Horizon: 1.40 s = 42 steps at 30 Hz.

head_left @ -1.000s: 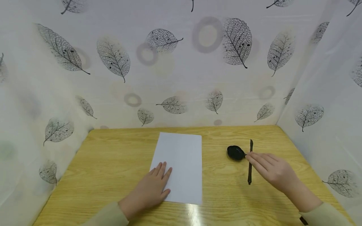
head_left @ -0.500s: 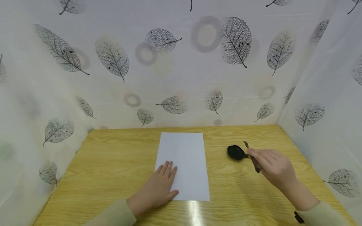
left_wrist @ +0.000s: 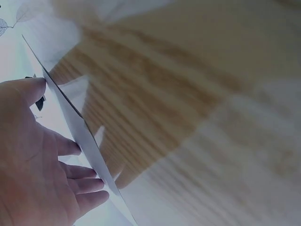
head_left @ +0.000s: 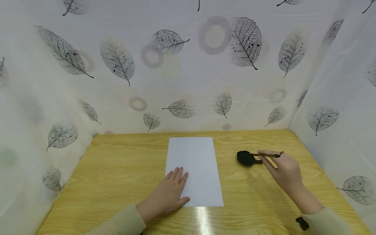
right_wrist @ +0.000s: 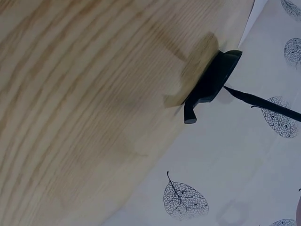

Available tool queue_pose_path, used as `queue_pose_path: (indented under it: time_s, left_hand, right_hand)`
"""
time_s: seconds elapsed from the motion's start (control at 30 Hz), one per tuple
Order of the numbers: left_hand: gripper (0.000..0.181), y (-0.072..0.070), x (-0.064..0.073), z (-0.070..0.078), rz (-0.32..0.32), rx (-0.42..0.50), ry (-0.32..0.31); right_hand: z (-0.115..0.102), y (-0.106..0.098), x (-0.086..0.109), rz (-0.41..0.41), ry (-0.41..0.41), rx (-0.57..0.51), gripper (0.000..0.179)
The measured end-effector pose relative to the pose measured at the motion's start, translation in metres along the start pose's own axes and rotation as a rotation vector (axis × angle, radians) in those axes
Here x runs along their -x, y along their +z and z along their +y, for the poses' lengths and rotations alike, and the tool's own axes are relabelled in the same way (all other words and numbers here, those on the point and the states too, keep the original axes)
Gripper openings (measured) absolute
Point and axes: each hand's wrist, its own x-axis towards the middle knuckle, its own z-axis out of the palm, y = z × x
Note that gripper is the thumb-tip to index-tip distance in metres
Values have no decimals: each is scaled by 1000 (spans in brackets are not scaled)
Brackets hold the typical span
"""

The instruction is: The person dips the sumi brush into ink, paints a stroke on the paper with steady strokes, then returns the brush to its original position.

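My right hand (head_left: pixel 286 169) pinches a dark writing brush (head_left: pixel 268 155) with a small hanging loop at its rear end. The brush lies nearly level in the head view, its tip over a black inkstone (head_left: pixel 245 159) with a short curved handle. From the right wrist, the brush's dark tip (right_wrist: pixel 237 93) meets the rim of the inkstone (right_wrist: pixel 214 77). My left hand (head_left: pixel 168 194) rests with straight fingers on the lower left part of a white sheet of paper (head_left: pixel 198 160). In the left wrist view the fingers (left_wrist: pixel 89 186) lie along the paper (left_wrist: pixel 87 139).
The wood-grain table (head_left: pixel 123 163) extends around the paper and inkstone. Pale curtains with leaf prints (head_left: pixel 182 75) enclose its back and both sides. A small black device (head_left: pixel 302 223) sits at the right sleeve.
My right hand has picked the brush up off the table and turned it, tip toward the inkstone. My left hand and the paper have slid right, and the paper has straightened slightly.
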Motion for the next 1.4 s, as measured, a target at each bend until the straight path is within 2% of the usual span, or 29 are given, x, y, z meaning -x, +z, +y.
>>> queue_pose_path:
  time_s: [0.1,0.3,0.33,0.47,0.5,0.57,0.7,0.87,1.03,1.27,1.4]
  left_hand:
    - [83,-1,-1,0,0,5,5]
    - [84,-1,-2,1,-8,16,5]
    - [83,-1,-2,1,-7,17,6]
    - [83,-2,-1,1,-9,31,7]
    - [83,-2,-1,1,-10,37,6]
    - [82,-3,0,1,-8,51,5]
    - [80,0,0,-2,4,74,2]
    - [73,6,2,-9,43,109,15]
    - [70,10,6,-20,64,131,64]
    - [72,13,17,-36,77,103,161]
    - [74,14,23,-42,74,96,163]
  right_hand:
    - [2,2,3,-20,49,-3,61]
    - [4,11,7,38,152,-87,60]
    - [4,12,8,42,181,-120,57]
    - [6,13,11,41,300,-212,17]
    - [7,14,11,48,326,-233,16]
    - [8,15,12,62,379,-256,31]
    - [11,14,15,67,477,-300,29]
    - [15,14,20,52,530,-304,24]
    - [17,14,20,38,562,-301,21]
    - [18,15,18,38,641,-337,18]
    - [18,15,17,37,663,-359,17]
